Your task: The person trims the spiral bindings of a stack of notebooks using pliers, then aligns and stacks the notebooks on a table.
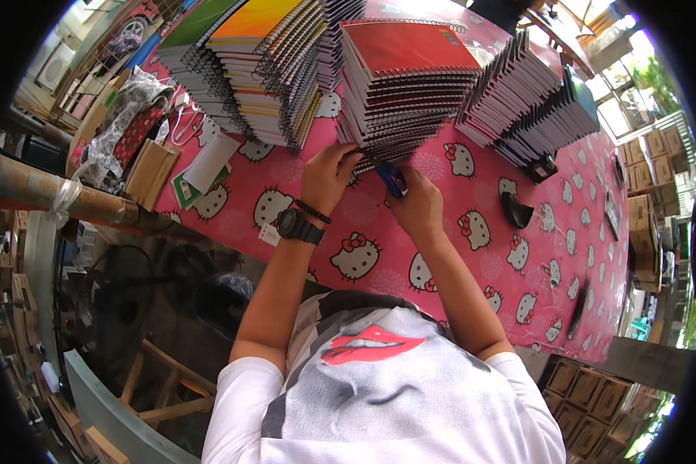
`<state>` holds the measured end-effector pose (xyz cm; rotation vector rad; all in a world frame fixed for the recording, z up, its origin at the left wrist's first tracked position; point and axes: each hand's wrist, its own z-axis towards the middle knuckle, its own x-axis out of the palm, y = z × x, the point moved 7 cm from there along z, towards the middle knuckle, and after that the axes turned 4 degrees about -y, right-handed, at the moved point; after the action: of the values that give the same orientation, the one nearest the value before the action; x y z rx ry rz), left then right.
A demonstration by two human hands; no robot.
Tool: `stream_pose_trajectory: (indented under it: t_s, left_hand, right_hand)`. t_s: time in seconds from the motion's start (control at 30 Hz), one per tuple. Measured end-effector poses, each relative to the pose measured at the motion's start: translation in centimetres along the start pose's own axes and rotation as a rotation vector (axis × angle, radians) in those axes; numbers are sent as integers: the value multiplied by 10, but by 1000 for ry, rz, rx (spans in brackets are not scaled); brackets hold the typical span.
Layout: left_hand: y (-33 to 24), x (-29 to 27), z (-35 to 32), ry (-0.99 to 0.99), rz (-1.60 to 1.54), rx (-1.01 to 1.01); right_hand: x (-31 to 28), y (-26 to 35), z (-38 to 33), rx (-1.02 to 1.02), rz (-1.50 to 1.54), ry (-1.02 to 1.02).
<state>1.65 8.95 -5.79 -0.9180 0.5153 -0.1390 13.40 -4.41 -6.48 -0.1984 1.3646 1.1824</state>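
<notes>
A tall stack of spiral notebooks with a red cover (410, 50) on top stands in front of me, its black wire coils facing my hands. My left hand (329, 176), with a watch and a dark bracelet at the wrist, pinches the lower left corner of a notebook low in this stack. In my right hand (417, 207) is a blue-handled tool (392, 180) that looks like pliers. Its tip meets the coil edge at the stack's bottom, where the jaws are hidden. The two hands are close together but apart.
Green-covered (196, 32) and yellow-orange (259, 23) notebook stacks stand at the far left, leaning stacks (510, 93) at the right. A black tape dispenser-like object (516, 210) lies on the pink patterned tablecloth (472, 271). Wood blocks (151, 174) and a metal pipe (69, 189) are at the left.
</notes>
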Motion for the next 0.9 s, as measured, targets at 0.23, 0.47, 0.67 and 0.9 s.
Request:
stream_pose_trajectory:
  t_s: [0.23, 0.47, 0.67, 0.9]
  left_hand:
    - [8, 1, 0, -36, -40, -33]
    - [13, 2, 3, 10, -62, -23]
    - [-6, -1, 2, 46, 110, 99]
    - [-6, 2, -3, -7, 224, 219]
  right_hand:
    - [-8, -3, -7, -49, 60, -41]
    - [-3, 5, -4, -120, -67, -96]
    - [0, 2, -4, -75, -71, -47]
    - [7, -5, -3, 18, -41, 73]
